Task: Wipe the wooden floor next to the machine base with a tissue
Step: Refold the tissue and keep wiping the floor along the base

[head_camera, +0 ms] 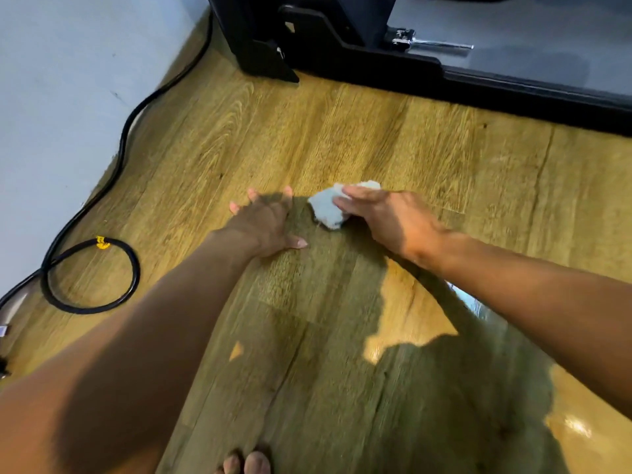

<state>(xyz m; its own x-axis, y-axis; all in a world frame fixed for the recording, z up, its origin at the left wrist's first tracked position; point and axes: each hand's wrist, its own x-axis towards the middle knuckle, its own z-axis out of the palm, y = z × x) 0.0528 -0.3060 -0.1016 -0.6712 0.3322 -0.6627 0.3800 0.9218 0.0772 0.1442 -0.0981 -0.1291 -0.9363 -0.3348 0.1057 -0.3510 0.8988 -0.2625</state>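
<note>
1. The crumpled tissue [328, 208] is pressed to the wooden floor [342, 131] under the right hand's [383, 220] extended fingers, well short of the machine base [376, 63].
2. The left hand [266, 224] is laid flat, with fingers spread.
3. Risk: the strip against the base edge may be missed, and the tissue may be shredded by hard dragging.
4. Open floor is left toward the base.

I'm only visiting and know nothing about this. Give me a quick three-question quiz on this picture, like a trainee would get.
1. True or false: the left hand holds the tissue.
2. Which lies near the grey wall? A) a black cable B) a broom C) a bucket
3. Fill in: the right hand presses the tissue onto the wooden ____, in front of the machine base.

Key: 1 false, the left hand lies flat on the wooden floor; 2 A; 3 floor.
</note>
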